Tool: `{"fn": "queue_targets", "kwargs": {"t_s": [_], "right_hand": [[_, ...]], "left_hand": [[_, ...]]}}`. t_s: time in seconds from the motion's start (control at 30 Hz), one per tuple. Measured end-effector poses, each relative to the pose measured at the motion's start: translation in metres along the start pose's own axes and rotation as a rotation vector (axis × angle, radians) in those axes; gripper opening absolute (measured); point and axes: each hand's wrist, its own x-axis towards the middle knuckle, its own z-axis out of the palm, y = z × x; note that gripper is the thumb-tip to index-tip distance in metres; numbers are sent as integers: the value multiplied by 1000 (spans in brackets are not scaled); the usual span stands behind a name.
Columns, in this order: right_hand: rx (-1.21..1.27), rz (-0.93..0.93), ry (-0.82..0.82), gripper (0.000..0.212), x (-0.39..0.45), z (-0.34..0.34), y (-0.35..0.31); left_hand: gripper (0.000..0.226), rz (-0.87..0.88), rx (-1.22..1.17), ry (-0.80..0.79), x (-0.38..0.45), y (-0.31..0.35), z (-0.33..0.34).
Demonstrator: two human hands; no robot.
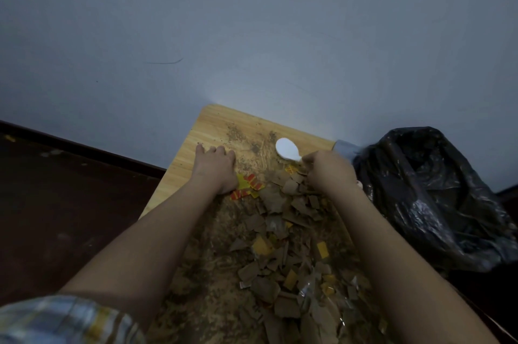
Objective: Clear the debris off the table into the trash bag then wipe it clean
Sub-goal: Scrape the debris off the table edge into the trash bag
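A wooden table (pixel 213 124) is strewn with debris (pixel 283 234): torn brown cardboard bits, yellow and red paper scraps and dark crumbs. My left hand (pixel 217 168) lies flat on the far left part of the table, fingers spread, its heel against the red and yellow scraps (pixel 248 185). My right hand (pixel 328 172) grips the handle of a white plastic spoon (pixel 287 150), whose bowl points to the far side over the crumbs. A black trash bag (pixel 431 197) hangs open past the table's right edge, right beside my right hand.
A grey-blue wall (pixel 252 35) runs behind the table. Dark floor (pixel 70 203) with a dark skirting board lies to the left. A pale object (pixel 346 147) shows at the table's far right corner, by the bag.
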Motion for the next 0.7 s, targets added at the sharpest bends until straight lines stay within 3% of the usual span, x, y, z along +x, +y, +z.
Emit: {"fn": "queue_targets", "kwargs": {"t_s": [0.23, 0.43, 0.7], "right_hand": [[-18, -72, -122, 35, -10, -1, 2], [45, 92, 44, 37, -1, -1, 15], [-6, 17, -79, 48, -25, 5, 15]], "left_hand": [[52, 2, 1, 14, -1, 0, 0], [55, 1, 17, 0, -1, 1, -2], [53, -4, 21, 25, 2, 0, 2]]}}
